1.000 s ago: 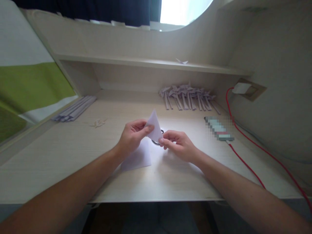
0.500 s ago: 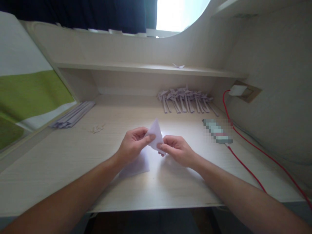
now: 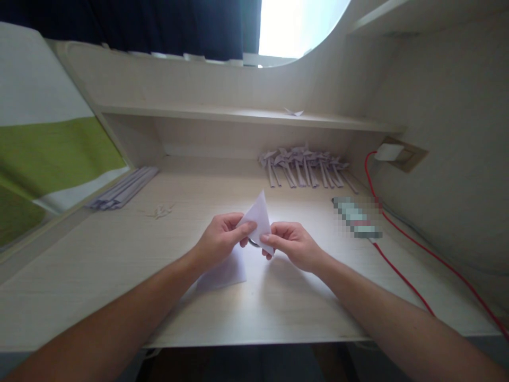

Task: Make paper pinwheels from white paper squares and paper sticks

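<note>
Both hands pinch a folded paper triangle (image 3: 259, 218) just above the desk (image 3: 119, 276): left hand (image 3: 220, 243) grips its left edge between thumb and fingers, right hand (image 3: 293, 245) grips the lower right corner. Its tip points up. Under the left hand lies a flat sheet (image 3: 225, 271). Behind, a row of folded paper pieces (image 3: 304, 165); left, a stack of strips (image 3: 123, 187); right, a red cable (image 3: 401, 270). Nothing crowds the hands.

Row of folded paper pieces (image 3: 306, 167) by the back wall, paper strips (image 3: 123, 188) far left, red cable (image 3: 401, 270) right
</note>
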Motion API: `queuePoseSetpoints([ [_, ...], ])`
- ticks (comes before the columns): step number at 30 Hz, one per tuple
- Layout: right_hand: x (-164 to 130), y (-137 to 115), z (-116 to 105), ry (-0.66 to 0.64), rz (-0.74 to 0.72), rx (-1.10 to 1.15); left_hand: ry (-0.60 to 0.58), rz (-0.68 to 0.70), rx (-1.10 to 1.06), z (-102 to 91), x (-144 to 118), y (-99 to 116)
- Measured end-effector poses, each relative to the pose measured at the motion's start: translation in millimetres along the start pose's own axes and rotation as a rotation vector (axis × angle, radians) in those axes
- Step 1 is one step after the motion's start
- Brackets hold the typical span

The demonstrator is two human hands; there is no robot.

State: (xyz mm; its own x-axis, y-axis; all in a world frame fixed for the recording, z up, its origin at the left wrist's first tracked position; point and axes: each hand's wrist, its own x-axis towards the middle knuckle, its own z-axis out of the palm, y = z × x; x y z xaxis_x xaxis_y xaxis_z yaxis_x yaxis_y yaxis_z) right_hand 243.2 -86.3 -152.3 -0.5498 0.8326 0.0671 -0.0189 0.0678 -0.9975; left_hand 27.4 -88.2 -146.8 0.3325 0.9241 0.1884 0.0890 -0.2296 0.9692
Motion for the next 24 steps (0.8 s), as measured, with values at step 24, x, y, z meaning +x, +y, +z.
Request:
queuePoseSetpoints([
  [24, 1.4, 0.9, -1.7, 0.083, -0.065, -0.001, -0.099, -0.028, -0.051, 2.4, -0.8, 0.0],
])
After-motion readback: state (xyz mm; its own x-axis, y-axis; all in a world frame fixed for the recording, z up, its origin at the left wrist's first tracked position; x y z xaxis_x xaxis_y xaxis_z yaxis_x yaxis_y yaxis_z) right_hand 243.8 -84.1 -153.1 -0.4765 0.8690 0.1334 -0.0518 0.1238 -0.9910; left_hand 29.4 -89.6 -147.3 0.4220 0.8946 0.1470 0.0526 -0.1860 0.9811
